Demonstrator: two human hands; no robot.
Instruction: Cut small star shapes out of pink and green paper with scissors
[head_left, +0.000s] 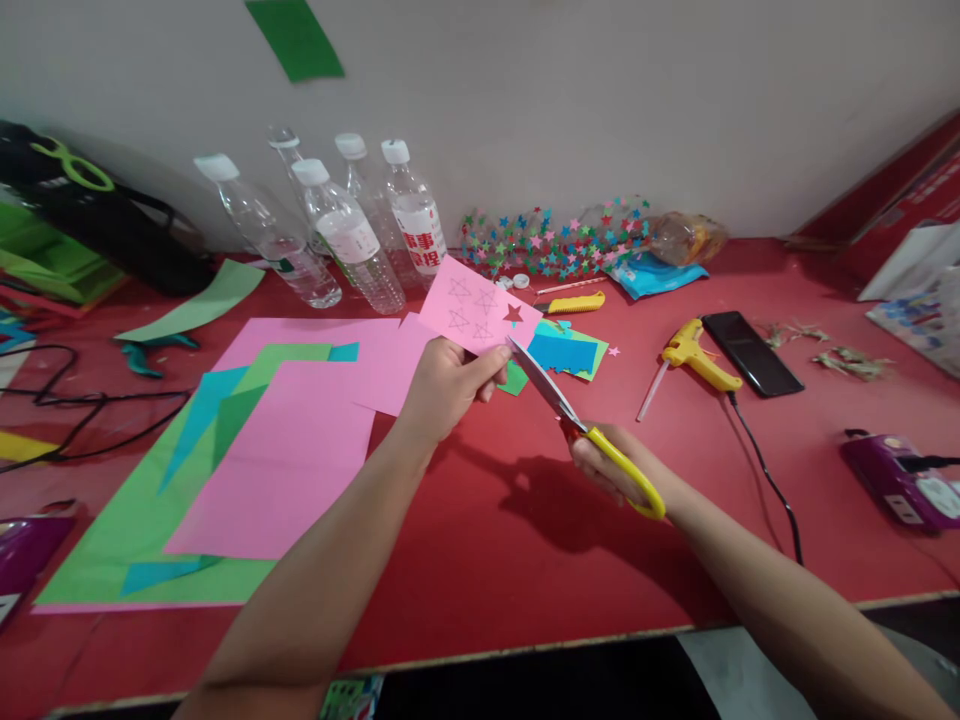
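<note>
Pinched in my left hand [454,385] is a small piece of pink paper [472,290] with several stars drawn on it in dark line. A star-shaped hole near its right side shows the red table through it. My right hand [604,460] grips a pair of scissors [621,465] with yellow handles, partly hidden by the fingers. The blade tips touch or nearly touch the lower edge of the pink paper, close to my left thumb. Blue and green paper scraps [562,352] lie just behind the blades.
Several plastic bottles [352,240] stand at the back left. Sheets of coloured paper [292,450] lie left. Behind the paper are a star-covered bottle [555,240] and a yellow cutter [576,303]. A glue gun [697,358], phone [752,353] and purple power strip [904,480] lie right.
</note>
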